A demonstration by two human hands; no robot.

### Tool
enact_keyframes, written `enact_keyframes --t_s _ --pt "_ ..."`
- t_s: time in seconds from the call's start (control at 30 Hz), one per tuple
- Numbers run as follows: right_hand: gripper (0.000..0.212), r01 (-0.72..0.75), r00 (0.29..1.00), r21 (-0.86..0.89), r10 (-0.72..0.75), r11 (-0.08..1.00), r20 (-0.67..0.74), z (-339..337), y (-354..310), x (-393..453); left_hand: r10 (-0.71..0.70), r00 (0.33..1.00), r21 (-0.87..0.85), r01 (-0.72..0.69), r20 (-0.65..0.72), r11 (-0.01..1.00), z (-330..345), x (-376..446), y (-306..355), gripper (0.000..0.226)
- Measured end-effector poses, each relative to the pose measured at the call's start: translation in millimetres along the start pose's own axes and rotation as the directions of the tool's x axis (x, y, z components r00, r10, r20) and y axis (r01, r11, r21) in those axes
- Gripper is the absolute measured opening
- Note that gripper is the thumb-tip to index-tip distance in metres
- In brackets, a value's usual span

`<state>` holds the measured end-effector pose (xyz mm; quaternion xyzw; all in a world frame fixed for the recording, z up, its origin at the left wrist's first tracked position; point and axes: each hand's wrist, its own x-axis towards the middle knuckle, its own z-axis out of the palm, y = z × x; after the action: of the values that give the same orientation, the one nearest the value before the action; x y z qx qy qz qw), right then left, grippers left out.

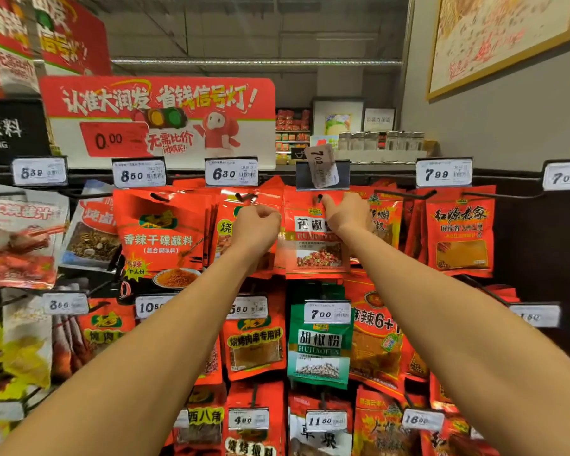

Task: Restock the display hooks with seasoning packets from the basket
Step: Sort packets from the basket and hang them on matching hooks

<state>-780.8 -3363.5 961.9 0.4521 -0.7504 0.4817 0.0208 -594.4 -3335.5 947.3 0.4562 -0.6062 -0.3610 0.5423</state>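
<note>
A plain grey wall [494, 126] is on the right. A big gold-framed picture [507, 37] hangs high on it.

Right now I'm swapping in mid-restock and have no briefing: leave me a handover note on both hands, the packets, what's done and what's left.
Left hand: fingers curled on the upper left edge of the red pepper packet.
Right hand: pinches the packet's top beside its hang hole, at the hook tip.
Price tag holder above that hook is flipped up, its label askew.
Done: neighbouring hooks look stocked.
Left: slide this packet fully on, drop the tag holder, fetch more. The basket is out of view.
</note>
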Motion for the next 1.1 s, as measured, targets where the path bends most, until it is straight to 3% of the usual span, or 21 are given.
enact_keyframes --t_s 0.13,0.27,0.33,0.47,0.63,0.77,0.87,1.1 --pt "0.038 0.056 0.998 0.184 -0.061 0.981 0.02 -17.3 26.9 -18.4 -0.023 0.992 -0.115 0.037 0.122 0.993 -4.3 -19.8 -3.8 0.014" --pt "0.025 0.059 0.998 0.354 -0.066 0.933 0.007 -48.6 56.7 -60.9 -0.019 0.972 -0.105 0.045 0.236 0.993 -9.3 -48.7 -12.6 0.017" --pt "0.021 -0.018 0.993 0.487 -0.04 0.873 0.108 -63.1 72.9 -89.9 -0.04 0.961 -0.121 0.076 0.273 0.99 -11.5 -67.4 -22.5 0.018" --pt "0.026 -0.115 0.961 0.591 -0.061 0.798 0.269 -75.3 110.2 -153.1 -0.142 0.941 -0.174 0.202 0.307 0.964 -14.2 -105.6 -56.7 0.017" --pt "0.038 -0.386 0.866 0.501 0.118 0.775 0.486 -44.9 193.9 -229.5 -0.367 0.876 -0.152 0.427 0.312 0.891 -9.8 -155.1 -137.6 0.018" --pt "0.029 -0.643 0.697 0.293 0.381 0.708 0.608 -4.3 272.7 -297.7 -0.64 0.697 -0.094 0.697 0.322 0.711 0.5 -206.8 -226.0 0.017" --pt "0.027 -0.779 0.541 0.146 0.536 0.61 0.648 21.2 327.1 -352.2 -0.761 0.544 -0.044 0.822 0.353 0.568 4.8 -256.5 -288.8 0.015" --pt "0.015 -0.89 0.228 -0.199 0.779 0.409 0.584 71.6 448.5 -478.7 -0.965 0.217 0.072 0.971 0.146 0.23 10.9 -362.0 -433.8 0.014"
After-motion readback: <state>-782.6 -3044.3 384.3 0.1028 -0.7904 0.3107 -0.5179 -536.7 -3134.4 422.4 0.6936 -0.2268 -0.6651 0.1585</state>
